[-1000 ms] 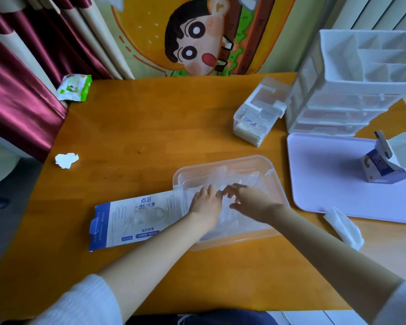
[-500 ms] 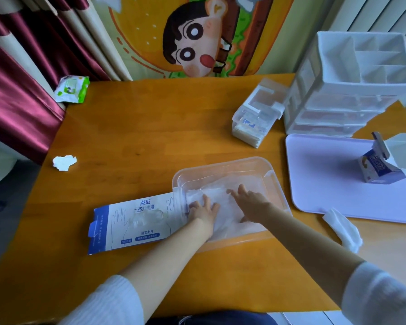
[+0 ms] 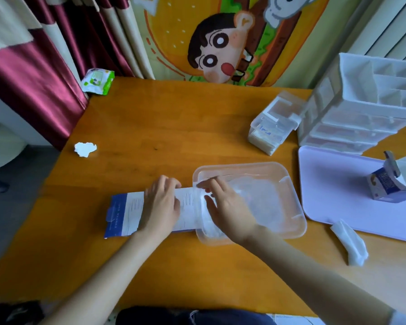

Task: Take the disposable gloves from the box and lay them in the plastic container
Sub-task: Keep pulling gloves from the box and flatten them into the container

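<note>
Pressing palm-down on the box (image 3: 124, 214), your left hand (image 3: 161, 205) lies flat across its middle, fingers (image 3: 168, 182) nearly straight and released, their tips at the box's far edge. Motion blur hides whether they hook over that edge. Your right hand (image 3: 227, 207) sits just beside it, over the near-left corner of the container (image 3: 300, 207). Its fingers (image 3: 212, 186) are spread and relaxed, clasping nothing that shows, and their tips reach the container's left rim, where the box end meets it. I cannot tell whether they touch a glove. The gloves (image 3: 265, 200) lie as a filmy, clear layer inside the container, just right of your right fingers. Both the box and the container rest on the table (image 3: 174, 125). Further right of your right hand, a lilac tray (image 3: 338, 195) carries a small carton (image 3: 387, 186), and a tissue (image 3: 349, 242) lies near its front edge. Beyond your fingers stand a clear case (image 3: 274, 123) and a white drawer unit (image 3: 361, 102). Well left of your left hand, you have a paper scrap (image 3: 85, 149) and, farther off, a wipes pack (image 3: 98, 80).
</note>
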`<state>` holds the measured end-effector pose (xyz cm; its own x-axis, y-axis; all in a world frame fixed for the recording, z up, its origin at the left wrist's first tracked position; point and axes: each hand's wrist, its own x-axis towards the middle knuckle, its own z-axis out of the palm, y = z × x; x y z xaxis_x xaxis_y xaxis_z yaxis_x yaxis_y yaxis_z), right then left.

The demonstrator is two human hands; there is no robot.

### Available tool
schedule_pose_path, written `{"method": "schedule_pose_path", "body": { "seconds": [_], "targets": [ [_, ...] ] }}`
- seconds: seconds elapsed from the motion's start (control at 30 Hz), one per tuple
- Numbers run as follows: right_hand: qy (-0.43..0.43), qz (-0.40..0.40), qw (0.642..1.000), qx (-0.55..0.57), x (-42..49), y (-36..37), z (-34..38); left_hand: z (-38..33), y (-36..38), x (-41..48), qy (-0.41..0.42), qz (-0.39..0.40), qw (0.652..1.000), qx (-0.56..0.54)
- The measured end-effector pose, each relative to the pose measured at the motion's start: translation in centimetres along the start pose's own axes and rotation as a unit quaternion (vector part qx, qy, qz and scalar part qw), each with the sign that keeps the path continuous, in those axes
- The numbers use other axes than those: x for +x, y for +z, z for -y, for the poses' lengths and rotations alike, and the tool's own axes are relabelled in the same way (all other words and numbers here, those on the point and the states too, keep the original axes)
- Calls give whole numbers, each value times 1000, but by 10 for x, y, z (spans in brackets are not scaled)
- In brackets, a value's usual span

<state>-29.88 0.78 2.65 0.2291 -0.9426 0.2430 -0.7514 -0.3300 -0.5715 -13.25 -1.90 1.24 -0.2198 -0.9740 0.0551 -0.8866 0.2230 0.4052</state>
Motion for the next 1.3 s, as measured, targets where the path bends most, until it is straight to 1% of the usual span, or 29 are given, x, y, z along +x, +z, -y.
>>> {"method": "schedule_pose_path", "body": {
  "seconds": [0.07, 0.13, 0.2, 0.23, 0.3, 0.4, 0.53, 0.77, 0.87, 1.0, 1.2, 1.3],
  "targets": [
    [-22, 56, 998, -20, 13, 24, 16, 29, 4, -6, -61, 50, 996, 45],
    [-10, 128, 989, -69, 26, 51, 24, 53, 10, -12, -85, 127, 984, 89],
    [21, 197, 972, -129, 39, 73, 28, 70, 15, -17, -104, 194, 973, 74],
    [33, 224, 960, -166, 45, 80, 30, 75, 18, -20, -107, 211, 969, 63],
    [55, 268, 938, -212, 53, 92, 32, 80, 22, -22, -104, 213, 970, 59],
    [103, 304, 925, -202, 57, 104, 37, 82, 24, -22, -102, 200, 972, 69],
    [79, 299, 926, -217, 55, 107, 41, 85, 27, -22, -118, 192, 973, 54],
    [61, 249, 952, -170, 55, 91, 44, 86, 29, -24, -115, 187, 974, 60],
    [65, 212, 961, -166, 57, 76, 43, 87, 30, -26, -121, 184, 974, 52],
    [88, 140, 970, -176, 74, 48, 33, 84, 29, -27, -123, 168, 977, 54],
    [94, 118, 984, -95, 79, 31, 17, 79, 26, -26, -123, 169, 976, 58],
    [90, 56, 992, -70, 84, 3, 12, 78, 24, -26, -122, 176, 975, 61]
  ]
}}
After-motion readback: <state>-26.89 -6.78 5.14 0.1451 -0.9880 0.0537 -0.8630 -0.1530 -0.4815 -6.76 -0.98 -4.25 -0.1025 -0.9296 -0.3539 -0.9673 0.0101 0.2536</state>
